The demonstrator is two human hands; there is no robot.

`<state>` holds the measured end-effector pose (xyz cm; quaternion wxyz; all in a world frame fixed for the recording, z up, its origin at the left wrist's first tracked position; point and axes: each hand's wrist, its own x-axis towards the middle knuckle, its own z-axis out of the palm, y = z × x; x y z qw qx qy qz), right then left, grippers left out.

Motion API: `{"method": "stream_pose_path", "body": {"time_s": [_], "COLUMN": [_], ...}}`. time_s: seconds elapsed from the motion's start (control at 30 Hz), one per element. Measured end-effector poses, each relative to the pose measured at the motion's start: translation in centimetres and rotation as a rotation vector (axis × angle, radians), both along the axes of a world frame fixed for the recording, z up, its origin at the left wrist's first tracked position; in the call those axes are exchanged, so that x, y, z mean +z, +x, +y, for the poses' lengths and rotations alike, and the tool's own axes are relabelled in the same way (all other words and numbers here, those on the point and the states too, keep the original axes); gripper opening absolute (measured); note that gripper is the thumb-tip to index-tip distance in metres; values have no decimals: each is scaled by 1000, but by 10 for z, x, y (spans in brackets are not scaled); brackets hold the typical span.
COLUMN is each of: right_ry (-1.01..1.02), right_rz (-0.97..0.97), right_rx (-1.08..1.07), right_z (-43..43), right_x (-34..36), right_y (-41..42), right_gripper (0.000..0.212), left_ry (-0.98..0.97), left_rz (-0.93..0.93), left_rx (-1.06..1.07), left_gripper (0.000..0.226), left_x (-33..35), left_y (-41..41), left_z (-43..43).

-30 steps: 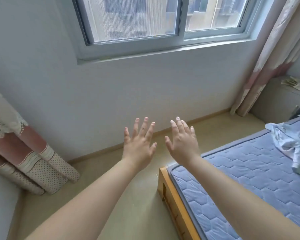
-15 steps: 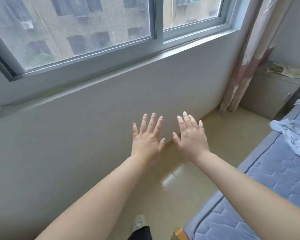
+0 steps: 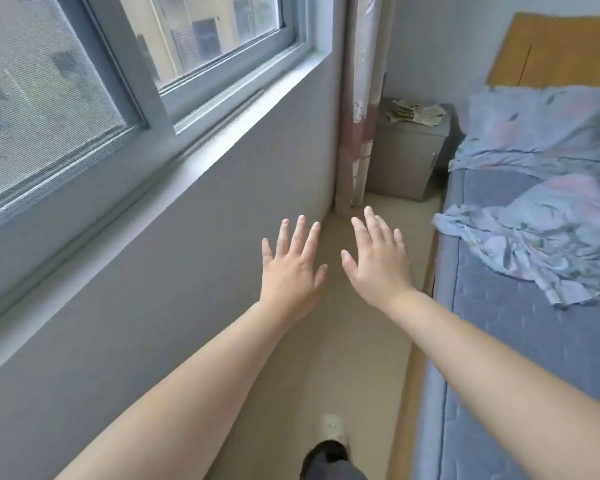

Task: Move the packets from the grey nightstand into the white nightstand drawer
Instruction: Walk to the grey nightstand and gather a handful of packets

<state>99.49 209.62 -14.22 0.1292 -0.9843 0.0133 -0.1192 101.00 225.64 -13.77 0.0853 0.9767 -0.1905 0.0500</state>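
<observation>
The grey nightstand (image 3: pixel 406 157) stands in the far corner, between the curtain and the bed. On its top lies a loose heap of pale packets (image 3: pixel 414 112). My left hand (image 3: pixel 291 265) and my right hand (image 3: pixel 378 261) are stretched out in front of me, palms down, fingers spread, holding nothing. Both hands hover over the floor strip, well short of the nightstand. The white nightstand is not in view.
A wall with a window (image 3: pixel 125 74) and its sill runs along the left. The bed (image 3: pixel 520 341) with a blue mattress and crumpled sheet (image 3: pixel 541 216) fills the right. A narrow beige floor strip (image 3: pixel 357 341) runs between them. A curtain (image 3: pixel 361 109) hangs in the corner. My foot (image 3: pixel 333 431) shows below.
The view has swung right along the wall, bringing the grey nightstand and its packets ahead of me. Both hands stay outstretched, spread and unladen.
</observation>
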Motion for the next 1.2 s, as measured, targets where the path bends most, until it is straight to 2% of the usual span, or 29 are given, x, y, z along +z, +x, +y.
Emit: {"method": "stream_pose_path", "body": {"time_s": [0.37, 0.7, 1.0, 1.2], "right_ry": [-20, -91, -154, -153], "right_rz": [-2, 54, 38, 75], "right_rx": [-249, -354, -511, -593], "right_z": [-173, -317, -442, -531], "right_x": [1, 11, 17, 24], "right_y": [227, 428, 645, 759], "right_gripper": [62, 62, 62, 61], "left_ry": [15, -44, -11, 23], "left_rz": [-68, -54, -91, -102], "left_rx": [-211, -323, -499, -574], "left_gripper": [69, 69, 69, 68], "left_x": [6, 10, 2, 11], "left_y": [262, 484, 724, 851], "left_z": [-176, -331, -468, -566]}}
